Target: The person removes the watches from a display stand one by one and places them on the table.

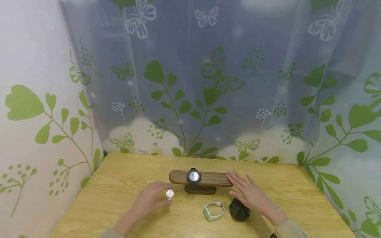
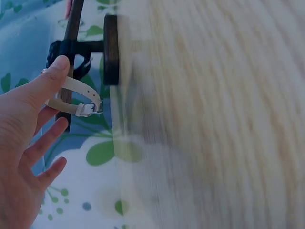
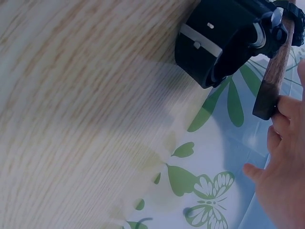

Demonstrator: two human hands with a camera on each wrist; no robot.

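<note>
Head view: the left hand (image 1: pixel 149 199) pinches a small, round, pale-strapped watch (image 1: pixel 169 194) near the left end of a dark-brown wooden bar stand (image 1: pixel 212 178); the right hand (image 1: pixel 253 195) rests straight fingers on its right end; a light pinch seems wise.

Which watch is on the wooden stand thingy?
The black watch with the round, bright face: it's wrapped around the stand's bar. The pale green watch and the other black watch lie on the table; the left hand holds the small watch.
</note>
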